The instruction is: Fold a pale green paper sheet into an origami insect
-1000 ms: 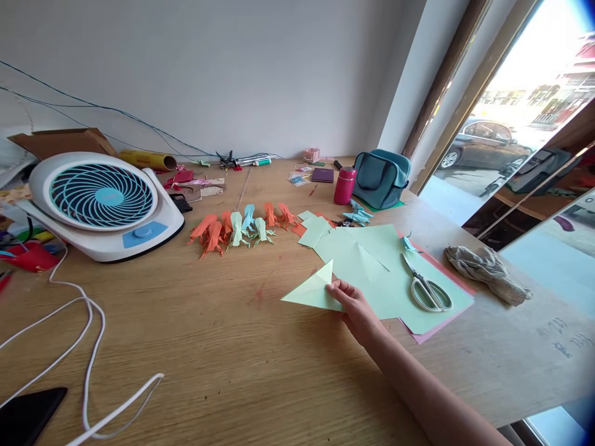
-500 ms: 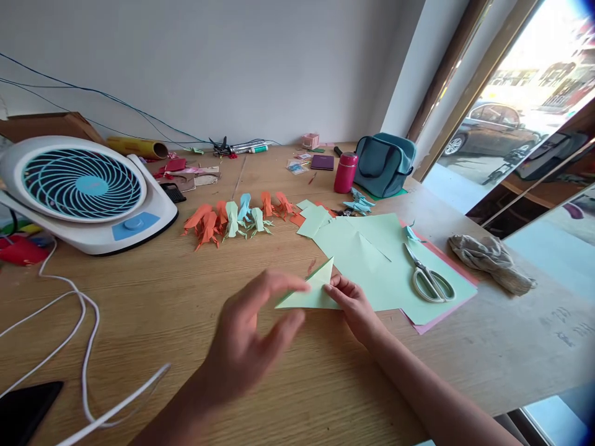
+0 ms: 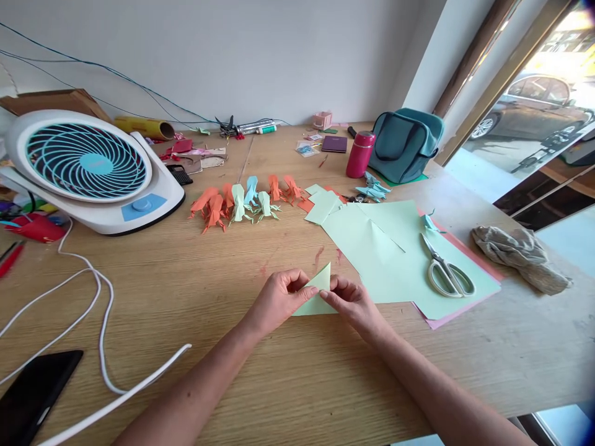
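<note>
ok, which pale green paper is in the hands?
The small folded piece, pinched by left hand and right hand, its tip pointing up. The large sheet under the scissors and the pieces at its far edge are held by neither.

Window (image 3: pixel 558 56): daylight enters from the right; the street outside is overexposed, whitest toward the top.
Car (image 3: pixel 539 102): hazy behind the glare, its outline soft.
Wall (image 3: pixel 242 62): muted grey, evenly lit.
Bench (image 3: pixel 153 279): moderately bright, with a pale wash at the right end near the window and warmer, deeper wood at left.
Folded paper (image 3: pixel 322 282): upper flap lighter than the strip below.
Left grip (image 3: pixel 279 298) and right grip (image 3: pixel 352 303): reasonably sharp, with soft shading between the fingers.
Scissors (image 3: pixel 447 275): crisp edges.
Fan (image 3: pixel 97 164): stretched by wide-angle distortion toward the left edge.
Top right corner: dark blue vignette.
</note>
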### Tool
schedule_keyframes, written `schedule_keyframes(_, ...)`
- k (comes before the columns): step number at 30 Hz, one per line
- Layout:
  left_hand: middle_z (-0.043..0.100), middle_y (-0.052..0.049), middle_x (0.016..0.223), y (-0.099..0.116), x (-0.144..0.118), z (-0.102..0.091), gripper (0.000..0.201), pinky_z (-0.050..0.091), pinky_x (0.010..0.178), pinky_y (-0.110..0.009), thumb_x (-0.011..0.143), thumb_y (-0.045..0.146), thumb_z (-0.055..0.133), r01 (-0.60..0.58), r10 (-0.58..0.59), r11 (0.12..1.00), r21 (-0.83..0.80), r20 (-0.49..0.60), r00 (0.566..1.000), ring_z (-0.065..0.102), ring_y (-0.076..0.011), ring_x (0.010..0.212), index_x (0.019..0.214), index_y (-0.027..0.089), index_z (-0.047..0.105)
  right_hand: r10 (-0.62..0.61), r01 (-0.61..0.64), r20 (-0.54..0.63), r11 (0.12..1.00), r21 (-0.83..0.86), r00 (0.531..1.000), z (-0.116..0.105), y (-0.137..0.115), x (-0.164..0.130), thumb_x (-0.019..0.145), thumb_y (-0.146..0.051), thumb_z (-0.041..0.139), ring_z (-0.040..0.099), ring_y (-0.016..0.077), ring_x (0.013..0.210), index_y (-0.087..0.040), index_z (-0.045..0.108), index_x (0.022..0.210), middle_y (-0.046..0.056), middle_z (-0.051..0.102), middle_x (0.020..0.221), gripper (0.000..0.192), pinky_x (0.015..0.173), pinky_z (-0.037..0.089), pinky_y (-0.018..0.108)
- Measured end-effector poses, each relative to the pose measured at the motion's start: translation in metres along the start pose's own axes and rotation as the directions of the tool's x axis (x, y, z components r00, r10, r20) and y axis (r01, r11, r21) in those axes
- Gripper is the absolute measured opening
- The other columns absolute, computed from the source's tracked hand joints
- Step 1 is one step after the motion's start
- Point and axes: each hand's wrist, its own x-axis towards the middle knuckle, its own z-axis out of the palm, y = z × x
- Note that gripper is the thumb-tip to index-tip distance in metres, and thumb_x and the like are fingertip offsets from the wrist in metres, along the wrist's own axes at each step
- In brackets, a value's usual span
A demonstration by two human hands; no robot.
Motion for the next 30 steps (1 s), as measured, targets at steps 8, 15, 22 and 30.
schedule_keyframes(8, 0.039, 0.005, 0.06, -0.002, 0.003, -0.001, 0.039, 0.027, 0.054, -0.021, 0.083, 0.045, 0.064, -0.007, 0.007, 1.0, -0.025, 0.012, 1.0, 0.034, -0.0084, 0.059, 0.061, 0.016, 0.048, 0.074, -0.07, 0.032, 0.992, -0.107, 0.997, -0.004, -0.013, -0.003, 0.079, -0.056, 0.072, 0.035, 0.0107, 0.058, -0.019, 0.055, 0.068, -0.004, 0.042, 0.062, 0.042, 0.056, 0.026, 0.027)
schedule_keyframes(15, 0.047, 0.004, 0.063, -0.009, 0.005, 0.0, 0.036, 0.032, 0.054, -0.021, 0.078, 0.048, 0.068, 0.066, -0.063, 0.995, -0.076, 0.041, 0.997, 0.04, -0.0089, 0.059, 0.068, 0.016, 0.055, 0.036, -0.025, 0.039, 0.969, -0.244, 0.999, -0.006, -0.009, -0.001, 0.08, -0.054, 0.072, 0.032, 0.01, 0.057, -0.018, 0.053, 0.066, -0.004, 0.039, 0.06, 0.043, 0.054, 0.023, 0.027)
schedule_keyframes(22, 0.046, 0.005, 0.061, -0.014, 0.007, -0.004, 0.036, 0.031, 0.052, -0.021, 0.078, 0.044, 0.068, 0.09, -0.09, 0.988, -0.128, 0.007, 0.996, 0.041, -0.0083, 0.056, 0.064, 0.017, 0.049, 0.124, -0.122, 0.014, 0.989, -0.088, 0.992, -0.005, -0.014, -0.002, 0.086, -0.059, 0.062, 0.031, 0.0088, 0.055, -0.018, 0.054, 0.07, -0.003, 0.042, 0.063, 0.045, 0.05, 0.019, 0.025)
schedule_keyframes(30, 0.044, 0.006, 0.058, -0.016, 0.008, -0.002, 0.038, 0.03, 0.051, -0.02, 0.077, 0.046, 0.069, 0.132, -0.121, 0.978, -0.159, 0.072, 0.99, 0.038, -0.0075, 0.054, 0.064, 0.017, 0.05, 0.069, -0.059, 0.031, 0.963, -0.263, 0.997, -0.005, -0.01, -0.001, 0.079, -0.058, 0.071, 0.028, 0.0081, 0.053, -0.019, 0.049, 0.067, -0.006, 0.037, 0.058, 0.046, 0.049, 0.02, 0.024)
